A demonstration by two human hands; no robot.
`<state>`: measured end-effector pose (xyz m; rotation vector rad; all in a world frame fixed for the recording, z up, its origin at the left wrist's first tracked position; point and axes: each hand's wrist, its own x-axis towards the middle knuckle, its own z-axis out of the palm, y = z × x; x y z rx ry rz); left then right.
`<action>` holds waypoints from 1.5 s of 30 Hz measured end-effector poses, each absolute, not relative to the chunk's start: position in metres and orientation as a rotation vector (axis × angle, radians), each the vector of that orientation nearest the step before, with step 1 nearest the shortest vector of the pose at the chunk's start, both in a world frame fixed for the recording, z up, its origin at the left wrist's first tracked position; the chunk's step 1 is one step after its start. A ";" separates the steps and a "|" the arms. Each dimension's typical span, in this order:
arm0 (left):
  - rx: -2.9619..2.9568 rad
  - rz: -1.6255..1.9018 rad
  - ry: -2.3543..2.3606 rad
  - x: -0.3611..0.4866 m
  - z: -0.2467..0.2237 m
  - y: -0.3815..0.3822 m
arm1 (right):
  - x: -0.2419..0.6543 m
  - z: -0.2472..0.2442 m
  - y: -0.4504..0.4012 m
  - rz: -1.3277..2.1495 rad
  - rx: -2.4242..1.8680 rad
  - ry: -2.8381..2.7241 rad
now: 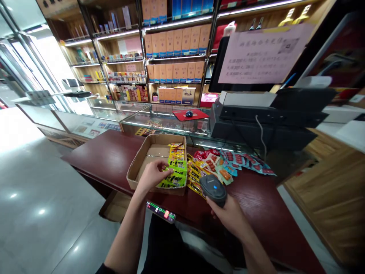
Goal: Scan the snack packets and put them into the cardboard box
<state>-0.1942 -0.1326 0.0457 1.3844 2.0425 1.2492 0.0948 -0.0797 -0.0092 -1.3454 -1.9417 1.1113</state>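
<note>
Scanner (213, 189) clamped in right hand (230, 215); left hand (153, 175) parted, at green packets (177, 179); pink sign (253, 62) probably Chinese, blurred.

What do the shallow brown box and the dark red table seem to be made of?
The shallow brown box looks like matte cardboard, given its dull, raw-looking rim. The dark red table looks smooth and semi-glossy, with soft reflections: perhaps varnished wood or laminate.
</note>
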 end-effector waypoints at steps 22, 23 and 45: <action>1.883 1.090 1.742 -0.052 0.037 -0.059 | 0.150 0.003 -0.087 1.083 -1.506 -1.681; 1.920 1.043 1.749 -0.045 0.033 -0.052 | 0.157 0.003 -0.088 1.070 -1.532 -1.658; 2.410 0.207 2.045 0.041 -0.021 0.017 | 0.212 -0.008 -0.099 0.958 -1.569 -1.509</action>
